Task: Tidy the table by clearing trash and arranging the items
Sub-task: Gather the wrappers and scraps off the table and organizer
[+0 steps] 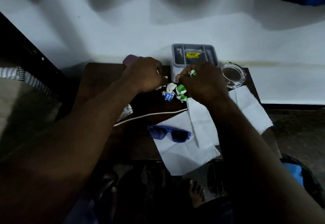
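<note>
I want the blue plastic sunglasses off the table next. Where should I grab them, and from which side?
Pinch the blue plastic sunglasses at the bridge between the dark lenses, coming from above on the near side. They lie with the front showing, partly on the white paper sheet. That leaves the frame's top bar exposed, and your fingers can stay off the lenses.

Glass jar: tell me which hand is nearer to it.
Right. The right hand, pinching green-and-white wrappers, sits just left of the glass jar; the left hand, gripping white scraps, is farther left.
</note>
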`<action>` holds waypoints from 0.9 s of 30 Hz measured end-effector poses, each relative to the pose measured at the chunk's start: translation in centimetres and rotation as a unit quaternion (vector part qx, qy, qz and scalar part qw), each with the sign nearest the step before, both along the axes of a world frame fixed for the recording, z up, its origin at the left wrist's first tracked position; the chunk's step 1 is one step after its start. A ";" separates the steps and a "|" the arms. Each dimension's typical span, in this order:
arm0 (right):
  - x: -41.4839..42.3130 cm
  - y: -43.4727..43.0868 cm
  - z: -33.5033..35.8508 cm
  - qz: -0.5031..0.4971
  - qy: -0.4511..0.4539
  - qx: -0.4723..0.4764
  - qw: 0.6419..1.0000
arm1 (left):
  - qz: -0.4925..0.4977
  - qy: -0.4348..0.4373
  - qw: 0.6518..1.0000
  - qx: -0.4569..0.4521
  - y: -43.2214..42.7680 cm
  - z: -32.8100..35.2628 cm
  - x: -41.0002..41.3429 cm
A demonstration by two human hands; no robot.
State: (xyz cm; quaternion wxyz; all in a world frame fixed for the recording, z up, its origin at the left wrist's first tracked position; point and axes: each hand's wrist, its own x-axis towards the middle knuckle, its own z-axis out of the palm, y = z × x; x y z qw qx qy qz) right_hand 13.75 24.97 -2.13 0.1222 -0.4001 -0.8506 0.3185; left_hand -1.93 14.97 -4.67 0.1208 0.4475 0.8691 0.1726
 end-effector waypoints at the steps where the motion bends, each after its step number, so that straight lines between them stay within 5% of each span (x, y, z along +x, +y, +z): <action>1: -0.1 -0.1 0.0 0.001 0.001 0.000 1.000 | 0.026 -0.041 0.999 0.009 -0.1 0.3 -0.3; 7: -0.3 -0.4 0.1 0.003 -0.002 -0.005 1.000 | 0.138 -0.262 0.947 0.127 -1.2 1.9 -1.4; 14: -0.7 -0.4 0.0 0.002 -0.009 0.001 1.000 | 0.165 -0.353 0.897 0.209 -1.6 3.7 -1.6; 23: -1.4 -3.6 -2.1 0.090 -0.123 0.120 0.981 | 0.136 -0.346 0.917 0.146 -1.5 1.6 -1.4; 27: -1.5 -4.5 -3.5 0.063 -0.121 0.145 0.980 | 0.135 -0.260 0.947 0.128 -1.1 0.9 -1.5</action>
